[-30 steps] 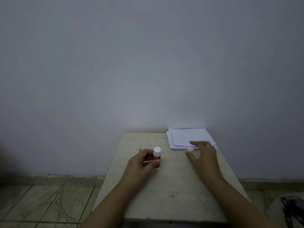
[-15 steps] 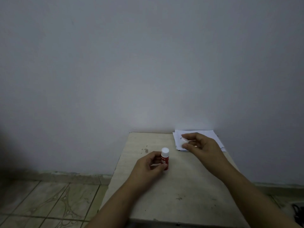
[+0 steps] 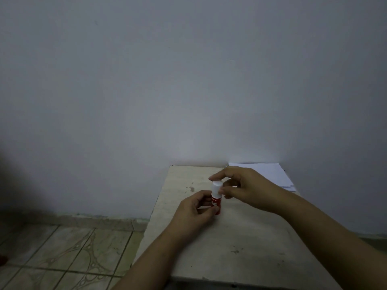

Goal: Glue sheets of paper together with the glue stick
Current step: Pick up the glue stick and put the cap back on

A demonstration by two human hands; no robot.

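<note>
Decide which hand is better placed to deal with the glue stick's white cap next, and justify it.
Right hand: its fingertips pinch the white cap, while the left hand grips the red glue stick.

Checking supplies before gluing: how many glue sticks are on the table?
1. The glue stick stands upright mid-table, its red body held by the left hand and its white cap pinched by the right hand. None shows by the paper stack.

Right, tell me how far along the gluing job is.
Done: nothing visibly glued; the paper lies stacked at the table's far corner. In hand: the left hand holds the glue stick upright while the right hand pinches its white cap; whether the cap is going on or off cannot be told. Left: spread glue and press sheets together.
</note>
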